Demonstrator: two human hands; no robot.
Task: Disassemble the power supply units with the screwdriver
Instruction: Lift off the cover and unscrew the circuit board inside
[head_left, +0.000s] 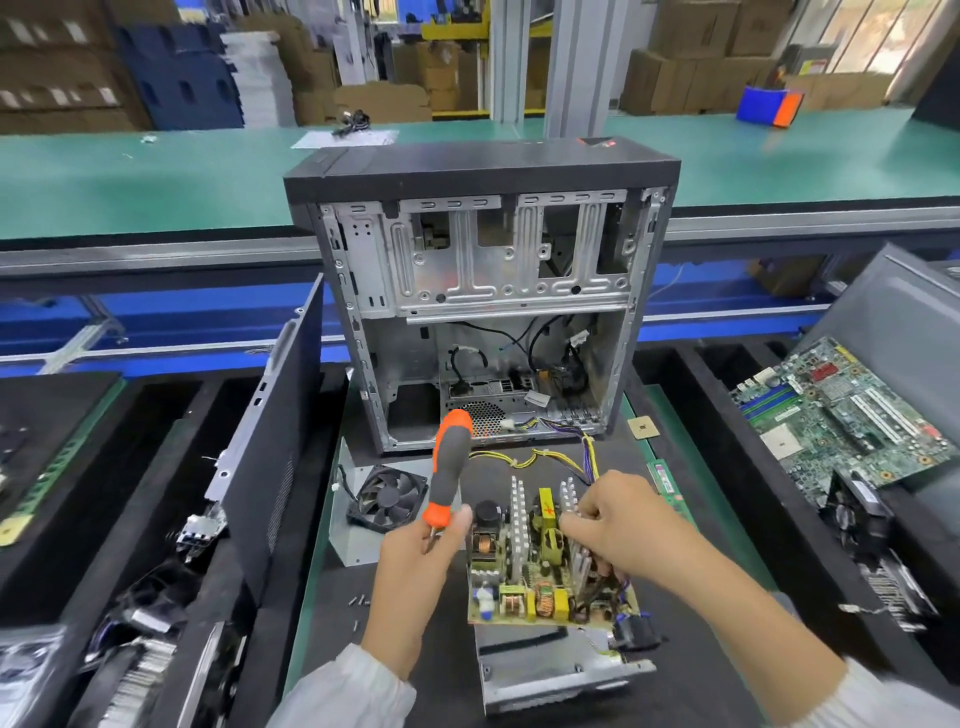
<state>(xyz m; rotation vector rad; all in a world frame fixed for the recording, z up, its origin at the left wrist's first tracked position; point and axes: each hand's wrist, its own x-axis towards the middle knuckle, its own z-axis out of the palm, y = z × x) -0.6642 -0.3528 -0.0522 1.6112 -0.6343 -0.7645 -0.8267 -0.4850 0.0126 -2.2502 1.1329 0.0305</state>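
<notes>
The power supply's circuit board (524, 566), yellow-green with heatsinks, coils and capacitors, is tilted up above its grey metal case (545, 670). My right hand (618, 530) grips the board's right side among the heatsinks and wires. My left hand (415, 566) holds the screwdriver (449, 462) by its shaft end, its grey and orange handle pointing up and away. A yellow and purple wire bundle (587, 457) runs from the board toward the computer case.
An open computer tower (483, 312) stands just behind the board. A black fan (387, 498) lies on a grey cover plate to the left. A black side panel (270, 457) leans at the left. Motherboards (841, 415) sit at the right. Loose screws (359, 603) lie near my left wrist.
</notes>
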